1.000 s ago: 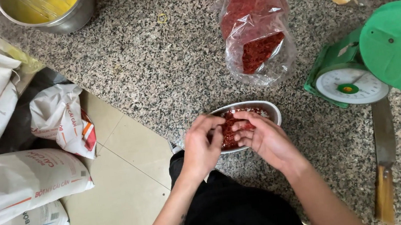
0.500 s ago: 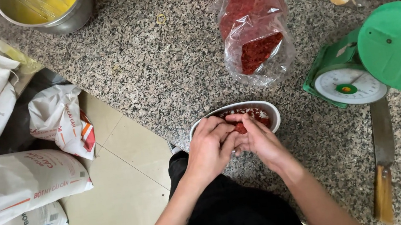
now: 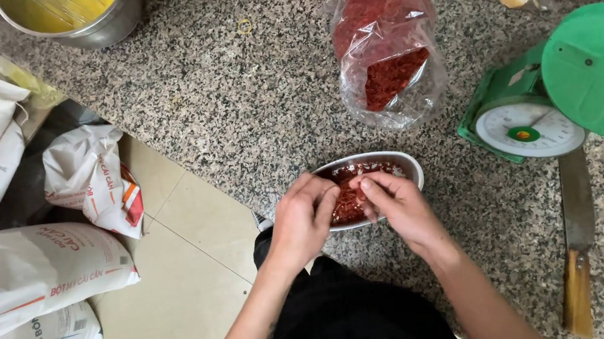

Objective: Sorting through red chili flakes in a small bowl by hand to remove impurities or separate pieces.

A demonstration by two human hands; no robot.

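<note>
Chilli flakes [image 3: 351, 200] fill a small oval metal dish [image 3: 401, 163] at the near edge of the speckled granite countertop [image 3: 232, 86], right in front of the person. Both hands are over the dish's near half: the left hand [image 3: 301, 219] curls in over the left rim, fingers bent down into the red flakes, and the right hand [image 3: 397, 208] comes in from the right with its fingertips pinched on a small clump, touching the left hand's fingers.

Largest on the counter is a green kitchen scale [image 3: 573, 85] at the right edge, well apart from the dish. A clear plastic bag of chilli flakes [image 3: 387, 54] lies just beyond the dish, toward the far side. A steel pot [image 3: 84, 20] sits at the far left corner. A wooden-handled knife [image 3: 576, 237] lies near the front right.

Bare granite lies open between pot, bag and dish. Left of the edge, flour sacks [image 3: 19, 277] crowd the tiled floor.
</note>
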